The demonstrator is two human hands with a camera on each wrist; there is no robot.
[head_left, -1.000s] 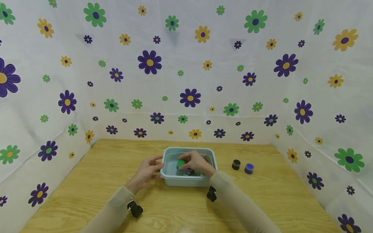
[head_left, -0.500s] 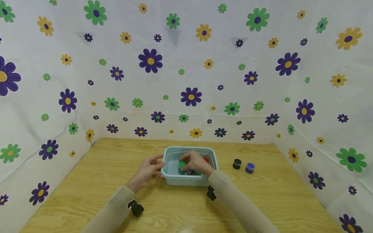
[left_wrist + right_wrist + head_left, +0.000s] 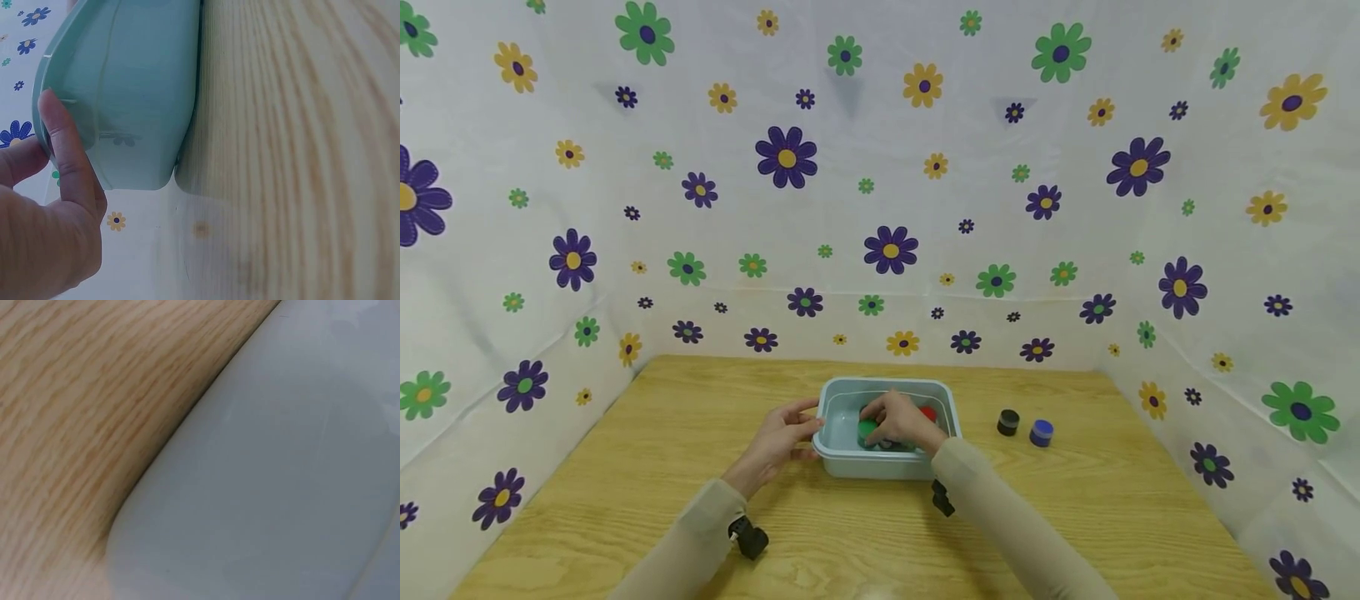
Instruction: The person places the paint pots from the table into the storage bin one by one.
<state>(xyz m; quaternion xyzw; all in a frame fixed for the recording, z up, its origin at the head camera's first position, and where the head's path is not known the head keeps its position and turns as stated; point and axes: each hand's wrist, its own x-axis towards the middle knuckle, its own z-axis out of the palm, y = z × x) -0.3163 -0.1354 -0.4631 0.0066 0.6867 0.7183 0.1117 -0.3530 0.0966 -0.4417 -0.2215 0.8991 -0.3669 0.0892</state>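
Note:
In the head view a pale blue-green plastic bin (image 3: 880, 467) stands on the wooden table. My left hand (image 3: 778, 442) holds its left end, thumb and fingers at the rim. The left wrist view shows that hand (image 3: 56, 212) with fingers on both sides of the bin's edge (image 3: 140, 81). My right hand (image 3: 906, 419) reaches down inside the bin, its thumb and fingers around a small jar with a green lid (image 3: 867, 432). A red-lidded jar (image 3: 928, 413) shows behind that hand, and other jars are partly hidden under it. Only the bin's wall (image 3: 250, 462) and table fill the right wrist view.
Right of the bin, a small black jar (image 3: 1008, 422) and a small blue jar (image 3: 1041, 432) stand on the table (image 3: 700, 400). White flower-patterned sheets (image 3: 880, 183) hang behind and at both sides.
My right hand shifts slightly inside the bin with the green-lidded jar, which now sits a little lower in view. The left hand stays on the bin's rim.

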